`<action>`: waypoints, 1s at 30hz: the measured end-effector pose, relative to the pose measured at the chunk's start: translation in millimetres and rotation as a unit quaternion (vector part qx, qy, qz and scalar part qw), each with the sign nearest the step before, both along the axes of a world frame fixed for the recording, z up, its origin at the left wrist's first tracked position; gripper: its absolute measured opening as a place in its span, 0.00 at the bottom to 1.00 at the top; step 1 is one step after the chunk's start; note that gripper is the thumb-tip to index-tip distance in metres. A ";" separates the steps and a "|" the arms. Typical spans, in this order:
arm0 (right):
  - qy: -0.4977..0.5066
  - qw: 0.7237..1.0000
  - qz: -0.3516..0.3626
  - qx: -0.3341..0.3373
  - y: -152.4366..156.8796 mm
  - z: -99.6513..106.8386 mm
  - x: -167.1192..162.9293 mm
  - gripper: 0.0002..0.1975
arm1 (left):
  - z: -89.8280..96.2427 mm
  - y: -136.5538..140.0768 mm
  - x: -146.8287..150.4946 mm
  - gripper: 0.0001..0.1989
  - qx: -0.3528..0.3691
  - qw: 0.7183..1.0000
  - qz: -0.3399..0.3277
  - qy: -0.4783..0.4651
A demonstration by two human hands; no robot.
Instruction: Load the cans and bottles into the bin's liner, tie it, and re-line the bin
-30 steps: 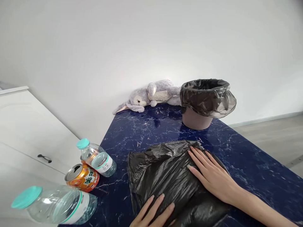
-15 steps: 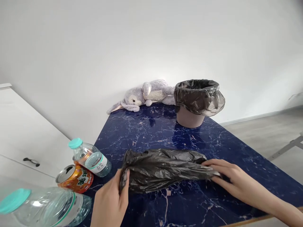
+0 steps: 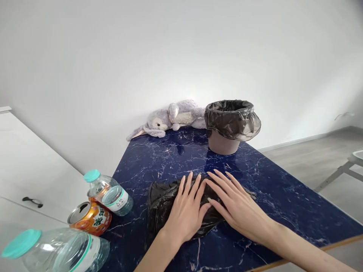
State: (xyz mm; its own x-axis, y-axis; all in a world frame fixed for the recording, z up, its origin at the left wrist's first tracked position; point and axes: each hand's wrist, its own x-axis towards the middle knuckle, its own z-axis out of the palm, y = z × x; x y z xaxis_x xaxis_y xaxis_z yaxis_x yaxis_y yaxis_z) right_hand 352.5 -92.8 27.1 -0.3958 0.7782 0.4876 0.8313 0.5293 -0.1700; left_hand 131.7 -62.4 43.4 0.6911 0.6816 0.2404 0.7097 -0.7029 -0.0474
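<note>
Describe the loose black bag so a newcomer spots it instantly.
Find the dark-blue table. Toward its near end, the black bag lies crumpled beneath the left hand and right hand. Unlike the black liner draped over the bin, it lies directly on the table.

I've got a blue marbled tabletop [image 3: 153,164] here: black plastic bag [image 3: 160,200] near me, two clear bottles [image 3: 92,251] and orange can [image 3: 92,218] at left, plush rabbit [image 3: 161,120] and lined bin [image 3: 223,144] far end
</note>
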 end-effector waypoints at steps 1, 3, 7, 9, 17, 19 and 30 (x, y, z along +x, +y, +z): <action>-0.024 1.000 -0.010 -0.005 5.2 -8.9 -1.8 0.28 | -3.5 6.7 -1.7 0.33 -0.011 1.000 -0.004 -0.006; -0.053 0.998 -0.038 -0.015 15.7 -28.1 -1.5 0.28 | -9.2 17.5 -6.2 0.31 -0.028 0.999 -0.008 -0.014; -0.065 0.995 -0.069 -0.042 27.2 -55.4 6.6 0.29 | -18.3 30.5 -17.5 0.31 -0.082 0.996 0.018 -0.023; -0.060 0.994 -0.076 -0.057 27.9 -61.0 9.8 0.29 | -22.7 33.8 -23.3 0.33 -0.113 0.992 0.035 -0.030; -0.061 0.994 -0.073 -0.059 31.1 -68.8 15.8 0.30 | -38.0 42.9 -48.1 0.33 -0.111 0.991 0.064 -0.032; -0.062 0.994 -0.063 -0.060 33.4 -70.3 17.9 0.29 | -39.4 46.3 -56.6 0.33 -0.099 0.992 0.069 -0.028; -0.064 0.993 -0.011 -0.103 64.3 -61.2 31.5 0.29 | -43.1 60.0 -100.9 0.31 -0.082 0.987 0.124 -0.068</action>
